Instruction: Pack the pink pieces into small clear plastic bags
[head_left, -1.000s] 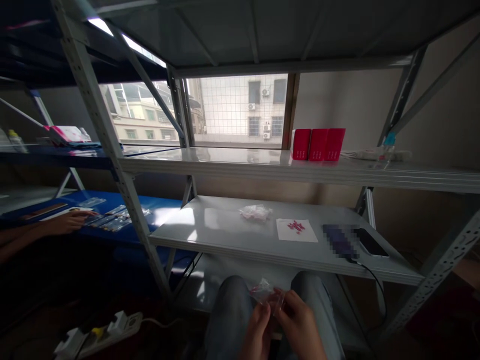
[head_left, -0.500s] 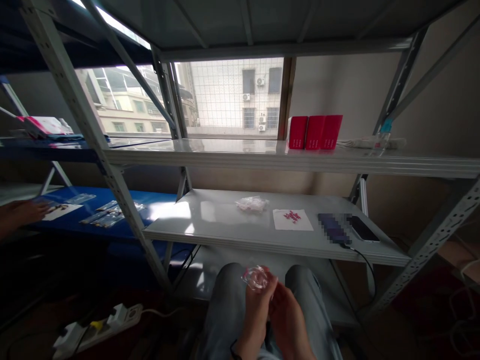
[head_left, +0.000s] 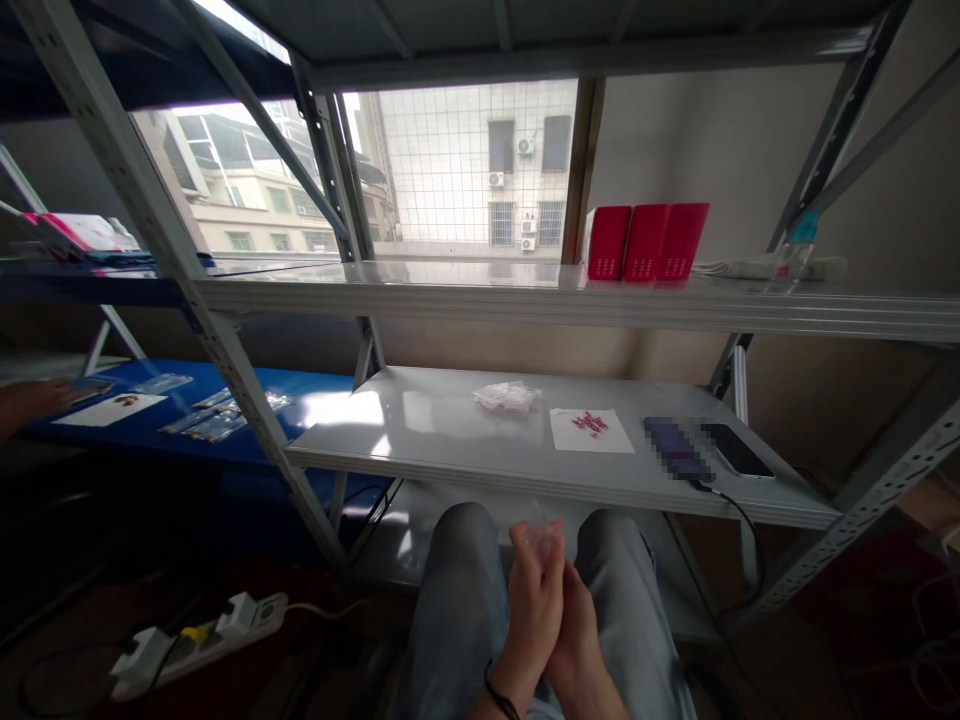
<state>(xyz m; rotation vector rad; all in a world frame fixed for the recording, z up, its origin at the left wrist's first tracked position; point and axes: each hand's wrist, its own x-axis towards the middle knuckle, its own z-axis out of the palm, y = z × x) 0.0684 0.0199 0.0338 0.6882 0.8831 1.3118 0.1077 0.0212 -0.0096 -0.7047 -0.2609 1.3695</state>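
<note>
1. Clear plastic bag (head_left: 541, 537), at 6 o'clock between your knees, has sunk lower than a moment ago.
2. Your left hand (head_left: 534, 600) now covers your right hand (head_left: 579, 630); both sets of fingers pinch the bag.

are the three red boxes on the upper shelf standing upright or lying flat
Upright: the red boxes stand on end, side by side on the upper shelf.

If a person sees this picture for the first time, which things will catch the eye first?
Probably the three red boxes standing side by side on the upper shelf by the window. Next, the white sheet of paper with small red pieces on the lower shelf. At the bottom, the left hand and right hand press together around a small clear bag over the knees.
</note>
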